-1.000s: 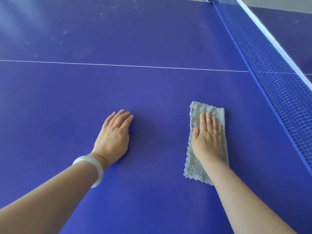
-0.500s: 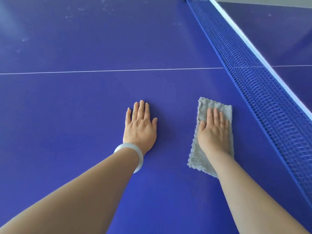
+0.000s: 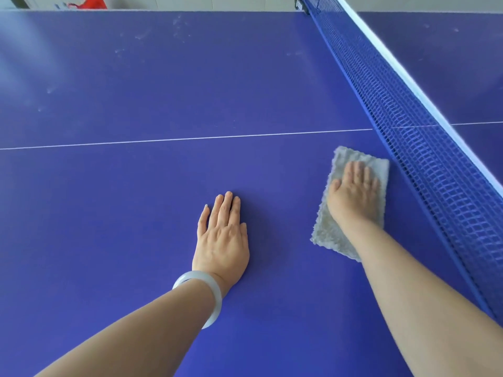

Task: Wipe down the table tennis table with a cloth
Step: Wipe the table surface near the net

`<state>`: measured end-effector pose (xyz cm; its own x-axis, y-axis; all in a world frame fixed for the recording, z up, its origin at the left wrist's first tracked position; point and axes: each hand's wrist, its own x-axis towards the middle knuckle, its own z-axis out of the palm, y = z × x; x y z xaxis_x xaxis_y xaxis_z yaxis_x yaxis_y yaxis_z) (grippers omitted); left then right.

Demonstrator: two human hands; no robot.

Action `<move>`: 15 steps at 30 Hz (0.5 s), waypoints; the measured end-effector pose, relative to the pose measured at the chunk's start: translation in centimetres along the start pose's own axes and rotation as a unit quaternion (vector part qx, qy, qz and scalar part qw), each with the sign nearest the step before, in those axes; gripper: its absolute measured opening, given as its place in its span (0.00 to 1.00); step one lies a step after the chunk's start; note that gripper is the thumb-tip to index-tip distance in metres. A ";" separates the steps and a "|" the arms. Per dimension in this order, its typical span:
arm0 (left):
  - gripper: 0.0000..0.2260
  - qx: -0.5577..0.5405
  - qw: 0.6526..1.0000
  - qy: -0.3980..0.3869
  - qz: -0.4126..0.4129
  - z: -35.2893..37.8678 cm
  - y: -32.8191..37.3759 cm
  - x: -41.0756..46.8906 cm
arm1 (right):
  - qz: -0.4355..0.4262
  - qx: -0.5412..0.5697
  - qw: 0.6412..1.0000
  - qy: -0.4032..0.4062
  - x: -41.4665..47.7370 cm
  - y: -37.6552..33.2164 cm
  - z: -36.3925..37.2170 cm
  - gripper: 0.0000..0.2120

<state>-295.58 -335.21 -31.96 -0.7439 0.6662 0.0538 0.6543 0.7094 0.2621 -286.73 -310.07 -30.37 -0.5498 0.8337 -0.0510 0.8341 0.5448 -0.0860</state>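
Grey cloth (image 3: 325,231) lies flat on the blue desk (image 3: 109,213), with its right edge just beside the foot of the net (image 3: 424,159). The right hand (image 3: 352,194) presses on it, fingers straight and flat. The left hand (image 3: 221,240), a pale bangle (image 3: 215,297) at its wrist, rests palm down with straight fingers, well apart from the cloth. Open surface spreads to the left and ahead. Beyond, a white line (image 3: 190,138) crosses the desk. Farther on, pale dusty smudges (image 3: 177,25) lie near the far edge, with a light wall (image 3: 190,1) behind.
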 end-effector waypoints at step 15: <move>0.26 0.015 1.000 -0.005 -0.006 -0.5 0.3 -0.2 | -0.082 0.005 0.997 -0.010 5.3 -2.2 0.1 0.29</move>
<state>-295.26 -335.25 -31.43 -0.7507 0.6595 0.0403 0.6487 0.7241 0.2342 -291.50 -306.84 -30.54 -0.6794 0.7317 -0.0546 0.7326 0.6724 -0.1056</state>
